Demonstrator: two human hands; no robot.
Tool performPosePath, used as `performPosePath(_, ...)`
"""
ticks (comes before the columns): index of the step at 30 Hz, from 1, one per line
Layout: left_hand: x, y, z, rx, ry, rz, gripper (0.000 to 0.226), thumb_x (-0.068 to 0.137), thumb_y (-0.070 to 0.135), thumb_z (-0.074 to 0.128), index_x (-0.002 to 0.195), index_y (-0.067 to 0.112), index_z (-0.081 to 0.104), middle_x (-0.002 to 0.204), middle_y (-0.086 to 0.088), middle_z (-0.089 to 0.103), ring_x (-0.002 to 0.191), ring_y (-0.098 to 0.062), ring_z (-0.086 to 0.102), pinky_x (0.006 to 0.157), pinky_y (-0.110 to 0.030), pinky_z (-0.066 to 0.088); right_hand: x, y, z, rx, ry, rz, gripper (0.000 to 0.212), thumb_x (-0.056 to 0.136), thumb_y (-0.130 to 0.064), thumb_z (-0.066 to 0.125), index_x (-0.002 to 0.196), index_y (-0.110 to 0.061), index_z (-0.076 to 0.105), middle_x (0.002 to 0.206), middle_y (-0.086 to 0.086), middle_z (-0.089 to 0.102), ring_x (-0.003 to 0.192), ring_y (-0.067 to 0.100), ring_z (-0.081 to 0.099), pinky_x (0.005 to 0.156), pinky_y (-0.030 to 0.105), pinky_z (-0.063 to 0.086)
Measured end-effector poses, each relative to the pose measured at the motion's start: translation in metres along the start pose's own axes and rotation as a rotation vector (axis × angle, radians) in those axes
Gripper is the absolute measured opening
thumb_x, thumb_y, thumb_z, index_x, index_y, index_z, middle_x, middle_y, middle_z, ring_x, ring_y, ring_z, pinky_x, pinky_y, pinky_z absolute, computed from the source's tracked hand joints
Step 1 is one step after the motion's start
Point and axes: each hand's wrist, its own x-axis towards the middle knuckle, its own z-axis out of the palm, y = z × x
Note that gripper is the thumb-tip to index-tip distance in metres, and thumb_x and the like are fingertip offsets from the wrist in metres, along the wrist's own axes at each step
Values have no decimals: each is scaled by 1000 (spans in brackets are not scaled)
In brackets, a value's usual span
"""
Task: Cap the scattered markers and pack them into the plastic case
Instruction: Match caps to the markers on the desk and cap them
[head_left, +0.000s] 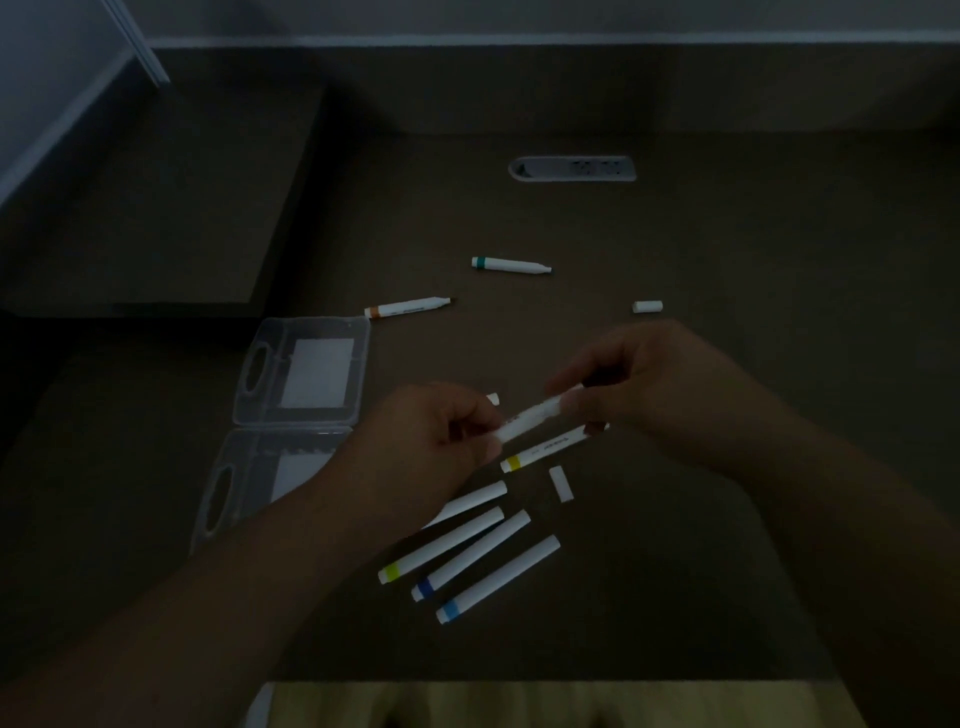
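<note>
Both hands, left hand (441, 436) and right hand (654, 395), hold one white marker (530, 418) above the table (727, 260).

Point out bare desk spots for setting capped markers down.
Bare desk lies right of the loose cap, and between the green-banded marker and the socket panel. It is crowded near the hands, beside the open plastic case.

eight markers (506, 264) out, one of them held; three loose caps (648, 306) I can spot; one open case (301, 371); two hands (431, 436); one desk socket (572, 168)
</note>
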Motion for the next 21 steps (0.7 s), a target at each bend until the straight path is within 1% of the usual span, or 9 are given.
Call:
performPosePath(2, -2, 2, 0, 6, 5, 17, 15, 91, 24, 64, 93, 39, 65, 92, 14, 63, 86, 1, 60, 74, -17, 47, 1, 0, 2, -17, -15, 5, 18, 89, -20, 66, 87, -39, 67, 93, -12, 68, 79, -2, 66, 61, 13, 48)
performPosePath(5, -3, 3, 2, -17, 5, 16, 19, 91, 21, 64, 88, 40, 63, 90, 15, 63, 84, 3, 60, 70, -14, 44, 1, 3, 8, 25, 18, -1, 20, 89, -18, 66, 86, -38, 66, 94, -11, 67, 79, -2, 66, 60, 13, 48)
performPosePath(9, -6, 1, 7, 43, -34, 5, 20, 93, 21, 62, 90, 40, 60, 93, 15, 60, 87, 1, 59, 69, -12, 42, 0, 9, 20, 61, 18, 8, 20, 89, -16, 65, 85, -36, 64, 94, -12, 65, 81, -1, 65, 61, 13, 48)
performPosePath(11, -7, -4, 11, 40, -42, -11, 21, 93, 22, 62, 89, 42, 59, 92, 17, 60, 85, 3, 58, 67, -11, 42, 0, 12, 26, 43, -2, 11, 22, 90, -16, 64, 83, -37, 62, 92, -13, 64, 79, -5, 64, 58, 11, 48)
performPosePath(13, -9, -7, 14, 56, -40, -15, 22, 94, 23, 61, 88, 44, 57, 92, 19, 58, 84, 7, 55, 63, -6, 41, 0, 15, 29, 41, 1, 5, 24, 90, -17, 64, 81, -38, 61, 89, -15, 63, 74, -12, 62, 56, 7, 46)
performPosePath(15, -9, -8, 15, 69, -25, -8, 22, 94, 24, 60, 88, 45, 56, 93, 21, 57, 84, 11, 54, 62, -2, 40, -1, 17, 30, 46, 19, -5, 23, 91, -17, 64, 82, -38, 61, 89, -15, 62, 75, -12, 61, 55, 6, 46)
performPosePath(17, -7, -5, 14, 111, -17, 6, 21, 94, 26, 59, 87, 45, 55, 93, 21, 56, 86, 12, 53, 61, -4, 40, -2, 19, 29, 50, 36, -21, 23, 91, -18, 64, 85, -40, 61, 91, -16, 62, 78, -10, 62, 57, 7, 47)
performPosePath(19, -2, -2, 11, 182, -8, 21, 20, 94, 27, 58, 87, 45, 54, 93, 20, 54, 84, 7, 54, 60, -8, 38, -2, 22, 28, 65, 63, -28, 27, 91, -19, 64, 88, -45, 58, 93, -17, 61, 82, -8, 62, 60, 10, 47)
performPosePath(21, 10, 1, 5, 268, 8, 18, 14, 96, 26, 55, 98, 40, 57, 97, 16, 54, 87, 1, 54, 67, -11, 40, 1, 30, 23, 108, 124, -6, 24, 91, -21, 63, 96, -44, 59, 97, -17, 61, 87, -4, 61, 65, 14, 47)
